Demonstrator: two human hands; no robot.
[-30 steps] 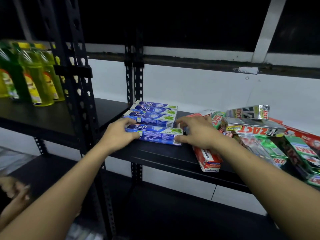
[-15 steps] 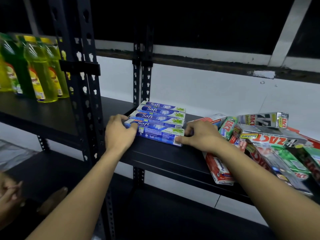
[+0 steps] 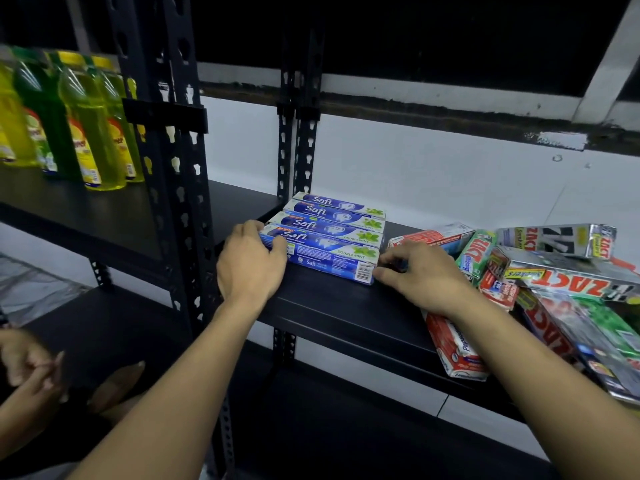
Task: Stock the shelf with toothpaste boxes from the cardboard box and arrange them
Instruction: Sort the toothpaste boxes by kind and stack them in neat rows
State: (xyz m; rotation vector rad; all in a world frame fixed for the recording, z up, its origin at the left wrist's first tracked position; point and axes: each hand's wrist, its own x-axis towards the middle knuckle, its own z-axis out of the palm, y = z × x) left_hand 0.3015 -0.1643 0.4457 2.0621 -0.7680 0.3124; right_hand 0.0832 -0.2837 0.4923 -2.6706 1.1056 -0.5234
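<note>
Toothpaste boxes (image 3: 332,230), four blue Safi ones, lined up side by side on the black shelf (image 3: 346,313). Left hand (image 3: 251,261) curled over the front box's left end, fingers pressing it; right hand (image 3: 420,275) pinching its right end (thumb low at the corner). Loose red and silver boxes (image 3: 554,282) heaped just right.

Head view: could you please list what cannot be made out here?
- Cardboard box: not in frame.
- Left hand covers the front Safi box's left end.
- Red box: partly under the right hand and forearm.
- Bottles: labels blurred.
- Zact boxes: cut off by the right edge.
</note>
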